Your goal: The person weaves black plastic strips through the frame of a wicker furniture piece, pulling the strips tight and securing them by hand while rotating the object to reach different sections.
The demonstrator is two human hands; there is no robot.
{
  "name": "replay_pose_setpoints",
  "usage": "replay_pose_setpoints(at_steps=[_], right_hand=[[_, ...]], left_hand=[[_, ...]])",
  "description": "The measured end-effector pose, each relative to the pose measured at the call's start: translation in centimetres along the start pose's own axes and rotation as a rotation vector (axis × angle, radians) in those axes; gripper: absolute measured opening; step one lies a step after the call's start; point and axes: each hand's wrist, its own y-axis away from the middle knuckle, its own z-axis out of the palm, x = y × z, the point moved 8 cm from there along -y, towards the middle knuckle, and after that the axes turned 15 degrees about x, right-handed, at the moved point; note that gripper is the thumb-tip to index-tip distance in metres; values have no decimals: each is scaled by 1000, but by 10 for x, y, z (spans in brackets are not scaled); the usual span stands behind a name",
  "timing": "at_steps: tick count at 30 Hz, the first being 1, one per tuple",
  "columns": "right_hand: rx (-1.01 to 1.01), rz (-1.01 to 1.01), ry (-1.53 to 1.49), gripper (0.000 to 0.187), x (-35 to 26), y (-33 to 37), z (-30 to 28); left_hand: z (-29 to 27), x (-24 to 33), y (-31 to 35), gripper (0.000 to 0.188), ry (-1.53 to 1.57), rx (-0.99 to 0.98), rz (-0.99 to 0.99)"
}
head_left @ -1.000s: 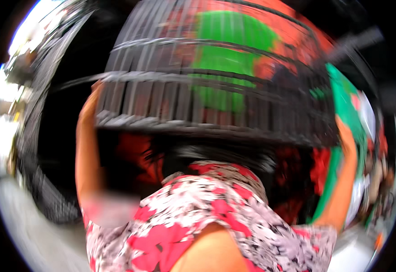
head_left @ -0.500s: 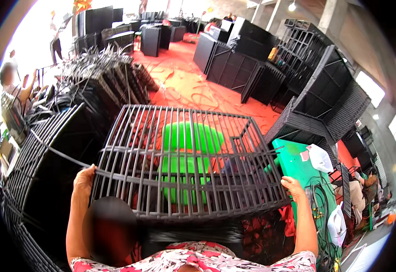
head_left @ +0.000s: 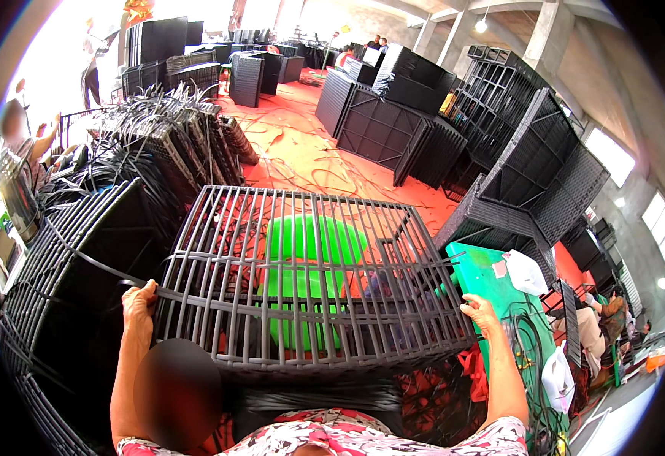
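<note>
A dark grey slatted frame lies tilted in front of me, its long bars running away from me. Flat grey plastic strips pass crosswise through the bars. At the frame's left side my left hand is closed on one strip, whose loose tail runs off to the upper left. My right hand has its fingers closed at the frame's right edge; its fingertips are partly hidden. Through the bars shows a bright green chair. Short strip ends stick out above my right hand.
A green table with white plastic containers and dark cords stands at right. Another woven frame is close on the left, beside stacked panels with loose strips. Black woven furniture rises behind, on a red floor. People work at both sides.
The view has shifted slightly, so the background sits a little differently. Both hands stay at the frame's sides; the right hand's fingers sit slightly further in over the edge.
</note>
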Motion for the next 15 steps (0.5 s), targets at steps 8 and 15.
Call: replay_pose_setpoints(at_steps=[8, 15], right_hand=[[-199, 189, -173, 44, 16, 5, 15], [-194, 111, -139, 41, 22, -6, 14]], left_hand=[[-55, 6, -64, 25, 2, 147, 68], [-158, 4, -136, 32, 271, 510, 97]])
